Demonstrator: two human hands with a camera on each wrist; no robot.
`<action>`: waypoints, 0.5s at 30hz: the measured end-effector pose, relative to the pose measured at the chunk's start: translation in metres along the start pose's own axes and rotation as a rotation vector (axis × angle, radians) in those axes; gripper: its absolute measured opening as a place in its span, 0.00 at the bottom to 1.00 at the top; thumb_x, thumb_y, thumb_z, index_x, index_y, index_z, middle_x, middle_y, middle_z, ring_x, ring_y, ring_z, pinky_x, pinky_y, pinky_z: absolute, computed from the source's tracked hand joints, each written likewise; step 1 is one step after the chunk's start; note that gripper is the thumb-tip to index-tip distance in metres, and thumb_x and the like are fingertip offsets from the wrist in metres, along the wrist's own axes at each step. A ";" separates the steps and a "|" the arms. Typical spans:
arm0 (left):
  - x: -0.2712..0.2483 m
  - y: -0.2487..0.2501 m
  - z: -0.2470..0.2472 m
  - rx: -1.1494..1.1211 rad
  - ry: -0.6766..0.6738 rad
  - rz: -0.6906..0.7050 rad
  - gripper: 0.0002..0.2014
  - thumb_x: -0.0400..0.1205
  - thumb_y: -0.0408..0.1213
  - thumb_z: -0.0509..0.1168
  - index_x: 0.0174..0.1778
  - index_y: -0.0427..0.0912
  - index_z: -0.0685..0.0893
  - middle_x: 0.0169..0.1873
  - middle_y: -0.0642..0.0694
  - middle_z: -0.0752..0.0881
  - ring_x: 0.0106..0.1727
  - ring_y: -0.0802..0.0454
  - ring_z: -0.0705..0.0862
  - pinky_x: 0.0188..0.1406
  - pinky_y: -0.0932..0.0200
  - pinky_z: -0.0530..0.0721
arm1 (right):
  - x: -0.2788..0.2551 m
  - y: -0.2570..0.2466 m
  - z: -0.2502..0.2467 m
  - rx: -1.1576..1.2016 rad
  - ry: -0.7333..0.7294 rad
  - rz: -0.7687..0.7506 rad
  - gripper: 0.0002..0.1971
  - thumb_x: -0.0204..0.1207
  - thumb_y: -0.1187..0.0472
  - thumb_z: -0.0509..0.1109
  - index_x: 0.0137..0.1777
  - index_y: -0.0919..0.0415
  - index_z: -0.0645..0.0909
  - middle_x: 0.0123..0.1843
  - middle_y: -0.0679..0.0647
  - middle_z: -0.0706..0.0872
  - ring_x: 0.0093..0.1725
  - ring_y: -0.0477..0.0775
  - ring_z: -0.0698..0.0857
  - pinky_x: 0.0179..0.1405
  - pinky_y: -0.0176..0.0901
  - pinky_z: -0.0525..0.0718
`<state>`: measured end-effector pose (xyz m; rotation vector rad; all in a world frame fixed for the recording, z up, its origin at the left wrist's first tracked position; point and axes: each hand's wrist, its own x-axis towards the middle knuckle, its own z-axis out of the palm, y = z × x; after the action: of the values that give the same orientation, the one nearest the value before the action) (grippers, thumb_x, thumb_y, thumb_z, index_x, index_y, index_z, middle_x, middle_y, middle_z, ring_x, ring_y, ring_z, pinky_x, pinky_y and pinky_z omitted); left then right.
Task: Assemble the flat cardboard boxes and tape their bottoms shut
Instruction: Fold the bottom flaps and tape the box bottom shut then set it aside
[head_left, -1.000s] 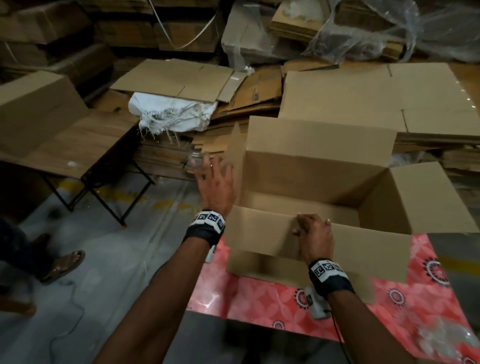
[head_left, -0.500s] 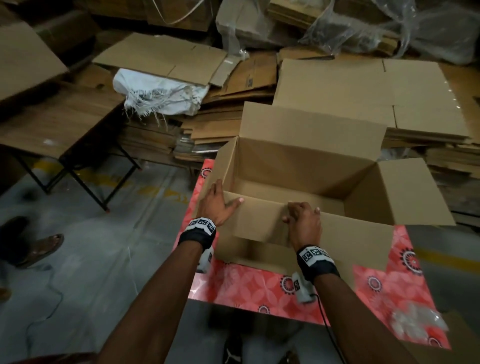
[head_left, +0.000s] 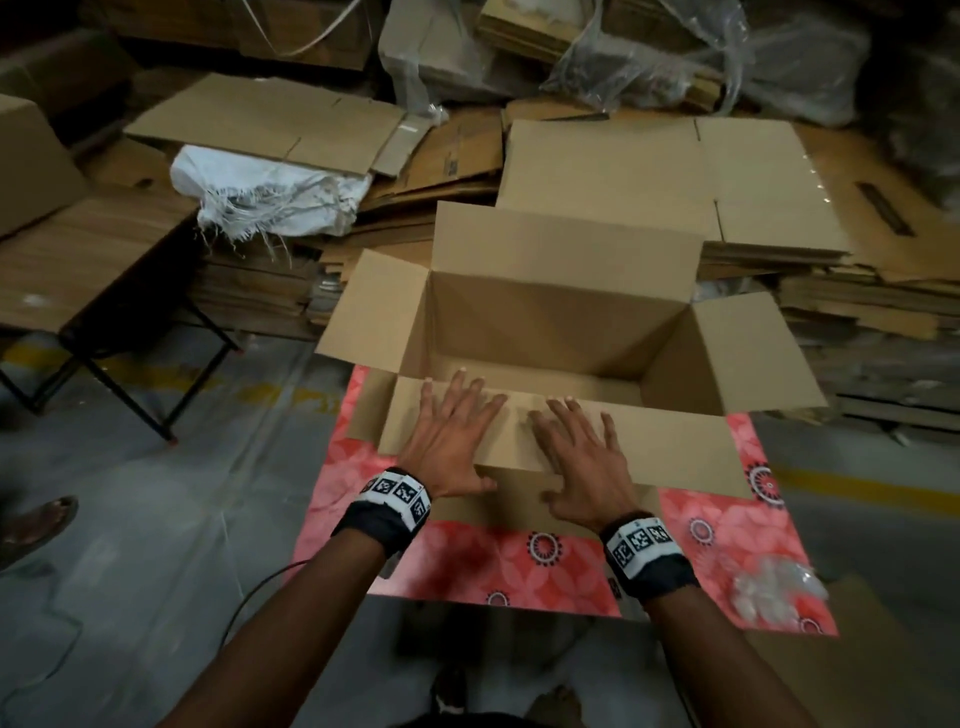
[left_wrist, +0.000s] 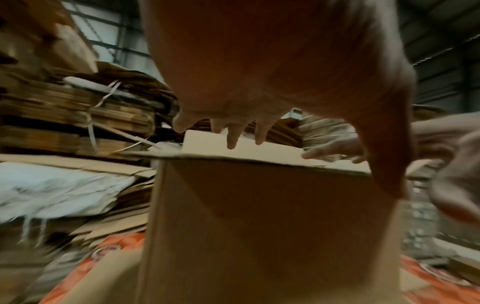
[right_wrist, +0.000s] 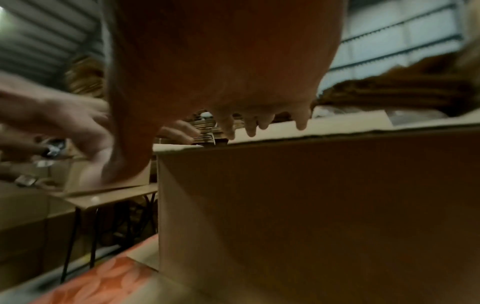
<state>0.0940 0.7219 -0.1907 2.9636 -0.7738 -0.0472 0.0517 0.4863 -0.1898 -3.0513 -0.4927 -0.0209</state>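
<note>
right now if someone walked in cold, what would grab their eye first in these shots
The open cardboard box in the middle, on the red patterned table, its four flaps spread out. Next, the left hand and the right hand, both lying flat with fingers spread on the near flap. Behind it lie stacks of flat cardboard, with a frayed white sack to the left.

Left hand (head_left: 451, 435) now off box's left corner, flat beside right hand (head_left: 581, 460) on near flap (head_left: 675, 449). Right fingers uncurled, spread. Near flap pressed outward toward table's near edge; left flap (head_left: 371, 312) splayed open.
</note>
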 end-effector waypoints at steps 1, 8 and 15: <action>0.002 0.004 -0.004 0.000 0.080 0.008 0.60 0.66 0.62 0.75 0.90 0.51 0.52 0.90 0.38 0.49 0.90 0.38 0.38 0.83 0.22 0.42 | -0.002 0.004 -0.003 0.007 0.135 0.011 0.54 0.60 0.49 0.82 0.87 0.49 0.61 0.88 0.54 0.66 0.90 0.58 0.57 0.85 0.73 0.55; 0.028 0.011 -0.036 -0.091 0.731 -0.376 0.49 0.71 0.54 0.73 0.88 0.42 0.64 0.85 0.31 0.63 0.88 0.26 0.51 0.84 0.22 0.46 | 0.020 0.029 -0.042 0.143 0.777 0.473 0.40 0.74 0.45 0.75 0.85 0.57 0.69 0.81 0.61 0.73 0.87 0.62 0.63 0.88 0.63 0.49; 0.037 0.016 0.001 -0.593 0.816 -0.836 0.71 0.64 0.70 0.80 0.89 0.31 0.49 0.85 0.24 0.53 0.87 0.27 0.52 0.84 0.29 0.59 | 0.017 0.063 0.001 0.596 0.800 1.026 0.71 0.57 0.39 0.89 0.90 0.62 0.48 0.87 0.68 0.55 0.84 0.71 0.63 0.81 0.71 0.65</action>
<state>0.1186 0.6897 -0.1909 2.1876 0.4955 0.6862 0.0878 0.4316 -0.1937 -2.0989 0.9096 -0.8074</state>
